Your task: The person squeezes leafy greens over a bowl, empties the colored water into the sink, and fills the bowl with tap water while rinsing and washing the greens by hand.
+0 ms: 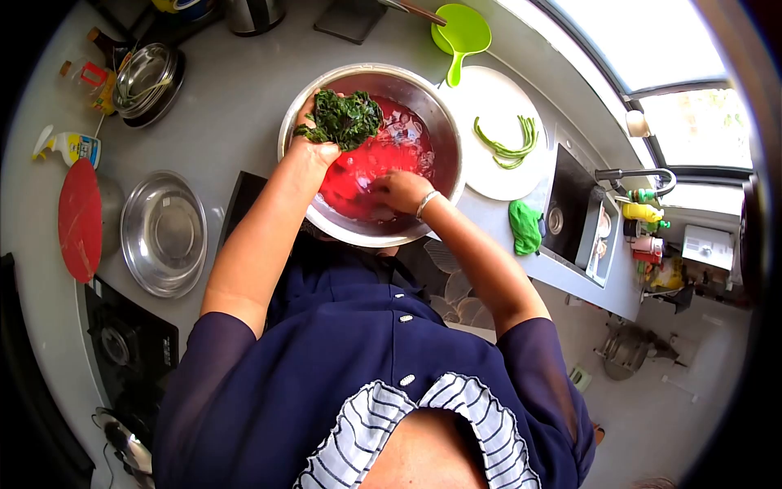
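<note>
A large steel bowl [450, 147] holds red liquid [358, 183]. Over its left part, my left hand [316, 148] holds a clump of dark green leaves [344, 119], with its fingers partly hidden under them. My right hand [399, 192], with a bracelet at the wrist, dips its fingertips into the red liquid near the bowl's right side. Those fingers are bent, and whatever they may hold is hidden. To the right of the bowl, several green beans [513, 148] lie on a round white board [489, 90].
A green ladle [463, 33] lies behind the white board. A green cloth [525, 226] is beside the sink [570, 196] on the right. At the left stand a steel basin [164, 235], a red round lid [80, 220], stacked steel bowls [147, 77] and a spray bottle [73, 148].
</note>
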Tool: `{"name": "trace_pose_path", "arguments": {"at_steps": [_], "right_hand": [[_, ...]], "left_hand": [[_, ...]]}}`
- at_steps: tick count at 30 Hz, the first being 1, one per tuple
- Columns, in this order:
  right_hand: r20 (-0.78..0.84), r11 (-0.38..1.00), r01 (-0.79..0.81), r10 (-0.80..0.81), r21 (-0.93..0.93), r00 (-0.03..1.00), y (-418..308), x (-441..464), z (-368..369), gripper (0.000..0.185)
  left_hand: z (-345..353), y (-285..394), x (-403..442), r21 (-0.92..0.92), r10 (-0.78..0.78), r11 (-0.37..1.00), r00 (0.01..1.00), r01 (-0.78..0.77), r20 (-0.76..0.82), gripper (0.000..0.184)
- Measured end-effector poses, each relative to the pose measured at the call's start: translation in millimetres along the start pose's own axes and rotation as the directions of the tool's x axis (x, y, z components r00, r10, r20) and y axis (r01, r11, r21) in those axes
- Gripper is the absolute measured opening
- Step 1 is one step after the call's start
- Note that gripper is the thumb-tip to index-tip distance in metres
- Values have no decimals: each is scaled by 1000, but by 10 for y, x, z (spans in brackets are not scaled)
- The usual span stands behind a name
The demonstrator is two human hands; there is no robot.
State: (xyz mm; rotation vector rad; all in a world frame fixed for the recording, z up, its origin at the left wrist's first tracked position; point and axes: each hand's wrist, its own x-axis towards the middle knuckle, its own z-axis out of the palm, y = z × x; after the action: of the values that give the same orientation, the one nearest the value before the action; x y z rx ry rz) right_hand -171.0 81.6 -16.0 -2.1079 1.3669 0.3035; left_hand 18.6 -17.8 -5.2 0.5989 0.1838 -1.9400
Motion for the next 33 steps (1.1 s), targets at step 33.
{"name": "trace_pose_path", "arguments": {"at_steps": [33], "right_hand": [[-660, 938, 188, -339, -292, 670, -811, -102, -688, 29]], "left_hand": [[-209, -227, 109, 75, -204, 975, 975, 211, -83, 53]]}}
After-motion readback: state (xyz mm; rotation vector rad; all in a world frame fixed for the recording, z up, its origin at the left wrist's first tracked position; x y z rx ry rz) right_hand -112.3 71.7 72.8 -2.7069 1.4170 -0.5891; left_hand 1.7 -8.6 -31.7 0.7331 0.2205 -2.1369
